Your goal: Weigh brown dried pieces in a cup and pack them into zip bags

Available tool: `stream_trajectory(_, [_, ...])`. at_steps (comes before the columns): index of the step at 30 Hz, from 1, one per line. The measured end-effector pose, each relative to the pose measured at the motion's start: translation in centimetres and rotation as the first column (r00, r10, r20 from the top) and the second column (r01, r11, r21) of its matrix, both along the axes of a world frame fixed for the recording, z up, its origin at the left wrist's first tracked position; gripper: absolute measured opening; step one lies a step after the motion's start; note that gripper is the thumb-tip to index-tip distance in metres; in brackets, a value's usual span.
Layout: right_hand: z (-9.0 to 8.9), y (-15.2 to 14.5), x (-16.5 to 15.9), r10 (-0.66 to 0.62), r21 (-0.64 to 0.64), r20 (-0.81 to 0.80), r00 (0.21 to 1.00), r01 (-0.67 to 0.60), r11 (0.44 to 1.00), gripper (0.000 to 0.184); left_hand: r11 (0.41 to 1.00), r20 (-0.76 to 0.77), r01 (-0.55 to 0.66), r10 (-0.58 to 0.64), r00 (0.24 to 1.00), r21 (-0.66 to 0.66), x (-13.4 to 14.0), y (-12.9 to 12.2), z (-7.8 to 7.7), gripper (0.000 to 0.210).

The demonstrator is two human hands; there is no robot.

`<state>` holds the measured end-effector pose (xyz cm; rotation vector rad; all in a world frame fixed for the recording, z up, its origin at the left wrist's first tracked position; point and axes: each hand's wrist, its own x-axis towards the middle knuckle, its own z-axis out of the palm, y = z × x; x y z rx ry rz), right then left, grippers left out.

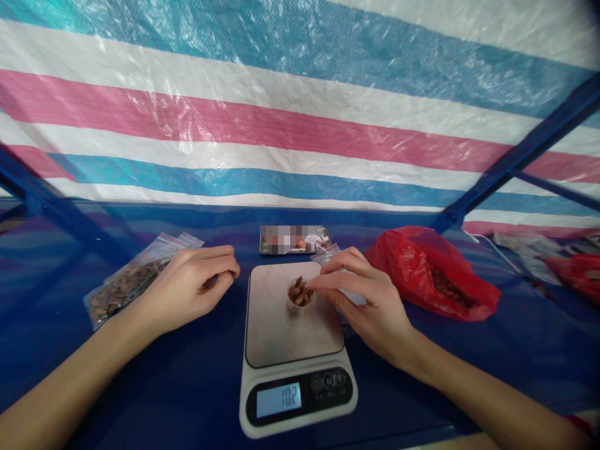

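Observation:
A white kitchen scale (300, 387) with a steel plate lies in front of me, its lit display reading 10.2. On the plate sits a small round cup (299, 309) heaped with brown, seed-like pieces (300, 292). My right hand (363, 294) reaches in from the right, its fingertips closed at the cup's rim against the brown pieces. Left of the scale, my left hand (197, 287) is curled closed above the table, with something dark brown showing between its fingers. Clear zip bags (126, 284) of brown pieces lie partly hidden behind the left hand.
An open red plastic bag (403, 256) with more brown pieces rests at the right. A phone (295, 240) lies behind the scale on the blue table (187, 387). Blue metal bars (487, 169) and a striped plastic sheet (262, 125) stand at the back. Another red bag (576, 272) is at far right.

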<state>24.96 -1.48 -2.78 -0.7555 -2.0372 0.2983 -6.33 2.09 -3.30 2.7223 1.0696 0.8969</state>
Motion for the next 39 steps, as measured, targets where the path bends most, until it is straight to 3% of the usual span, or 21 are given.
stream_trajectory(6, [-0.1,0.4,0.3,-0.099,-0.020,-0.039,0.994,0.098,0.995,0.023,1.000,0.020,-0.001,0.001,1.000,-0.031,-0.3,0.4,-0.1,0.030])
stream_trajectory(11, [-0.1,2.4,2.6,-0.210,-0.032,0.001,0.978,0.210,0.977,0.019,0.997,0.035,-0.045,0.047,0.998,-0.063,-0.7,0.8,-0.3,0.030])
stream_trajectory(15, [0.1,4.1,5.5,-0.097,-0.148,0.296,0.950,0.146,0.978,0.020,0.991,0.060,-0.090,0.096,0.994,-0.097,-0.9,1.0,-0.2,0.029])
stream_trajectory(20, [-0.5,5.3,7.7,0.056,-0.260,0.574,0.817,0.118,0.958,0.025,0.986,0.102,-0.131,0.141,0.985,-0.101,-1.4,1.4,-0.1,0.028])
stream_trajectory(26, [-0.9,5.4,7.5,0.100,-0.333,0.623,0.776,0.148,0.931,0.021,0.983,0.124,-0.165,0.175,0.977,-0.081,-1.8,1.8,-0.2,0.027])
stream_trajectory(30, [-0.4,4.9,7.2,0.063,-0.284,0.628,0.776,0.153,0.947,0.035,0.982,0.123,-0.168,0.177,0.976,-0.081,-2.0,1.8,-0.3,0.028])
stream_trajectory(35, [-0.1,4.5,7.1,0.040,-0.240,0.666,0.745,0.164,0.957,0.012,0.984,0.104,-0.157,0.166,0.981,-0.084,-2.1,1.7,-0.5,0.028])
stream_trajectory(39, [0.2,4.6,7.3,0.014,-0.209,0.663,0.749,0.167,0.964,0.012,0.987,0.094,-0.139,0.146,0.985,-0.078,-1.8,1.6,-0.4,0.027])
